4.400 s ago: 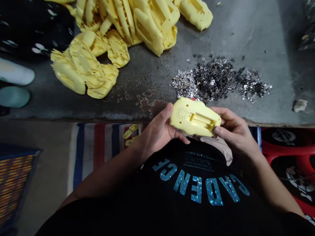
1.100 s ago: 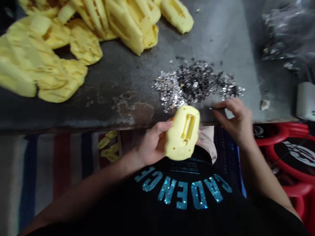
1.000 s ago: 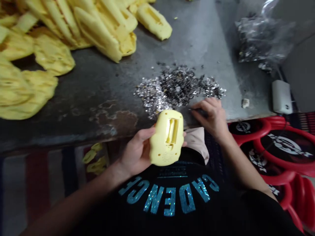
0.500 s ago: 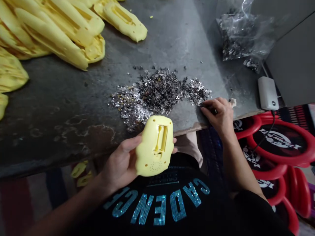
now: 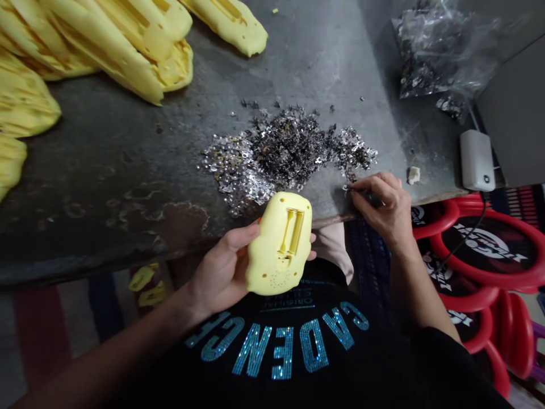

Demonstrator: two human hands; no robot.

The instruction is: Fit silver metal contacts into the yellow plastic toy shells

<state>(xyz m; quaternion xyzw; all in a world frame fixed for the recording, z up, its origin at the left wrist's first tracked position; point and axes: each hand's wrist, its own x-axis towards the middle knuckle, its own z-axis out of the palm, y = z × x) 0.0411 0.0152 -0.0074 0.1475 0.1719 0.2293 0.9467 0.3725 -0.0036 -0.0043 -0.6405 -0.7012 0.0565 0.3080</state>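
Note:
My left hand (image 5: 227, 270) is wrapped round a yellow plastic toy housing (image 5: 279, 244), with its battery compartment, screw holes and speaker holes facing up. It is held above my lap by the table's front edge. Over at the table edge on the right, my right hand (image 5: 385, 204) pinches a small metal battery contact (image 5: 347, 188) between thumb and forefinger. Just beyond both hands lies a heap of small shiny metal battery contacts (image 5: 289, 147), spread across the tabletop. The fingers under the housing are mostly hidden.
Yellow plastic housings (image 5: 123, 45) are piled at the back left of the grey table (image 5: 106, 170). Back right sits a clear bag (image 5: 430, 57) of metal pieces, with a white box (image 5: 477, 160) nearer. Red-rimmed round items (image 5: 489, 244) are stacked below, right of the table.
My right hand has drawn back slightly from the heap's right end, and a metal contact now shows at its fingertips. The left hand still holds the housing. The view has shifted slightly.

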